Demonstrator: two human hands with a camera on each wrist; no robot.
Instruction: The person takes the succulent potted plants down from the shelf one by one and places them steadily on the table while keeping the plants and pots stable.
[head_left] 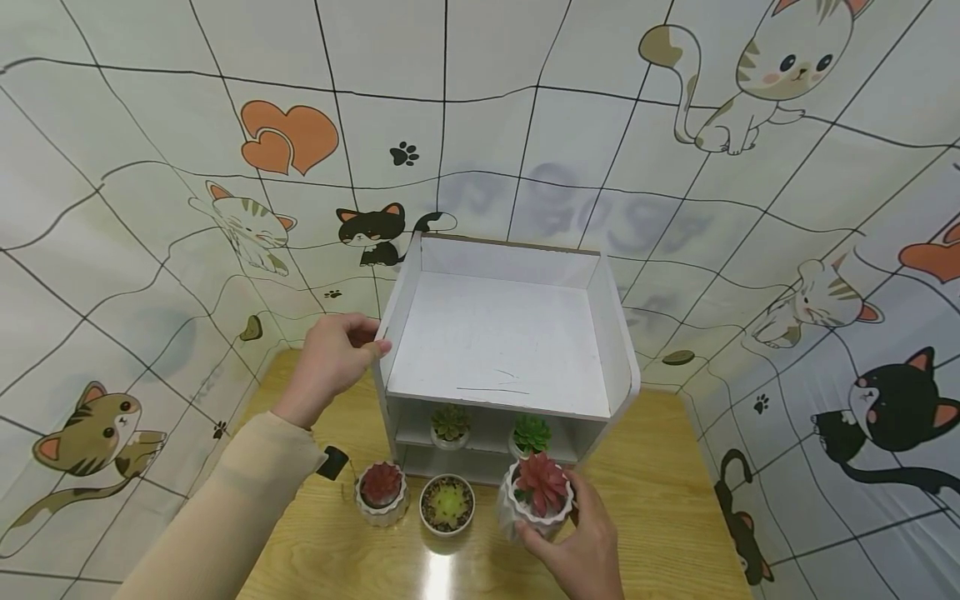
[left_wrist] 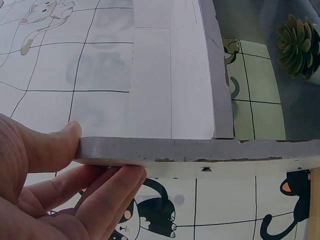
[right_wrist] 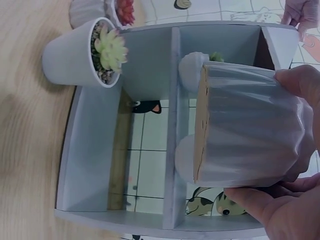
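Observation:
My left hand (head_left: 333,362) pinches the edge of the left side panel of a small white shelf unit (head_left: 495,342), thumb on one face and fingers on the other. My right hand (head_left: 581,546) holds a white ribbed pot with a red succulent (head_left: 542,485) in front of the unit's right part. In the right wrist view this ribbed pot (right_wrist: 250,125) is raised, its flat base facing the lower compartment. On the unit's middle board stand a potted brownish-green succulent (head_left: 450,423) and a potted bright green succulent (head_left: 531,435), the latter partly hidden.
In front of the unit, on the wooden table (head_left: 660,500), stand a potted dark red succulent (head_left: 381,485) and a round white pot with a yellow-green succulent (head_left: 447,504). A cat-patterned curtain (head_left: 480,125) surrounds the table at the back and sides.

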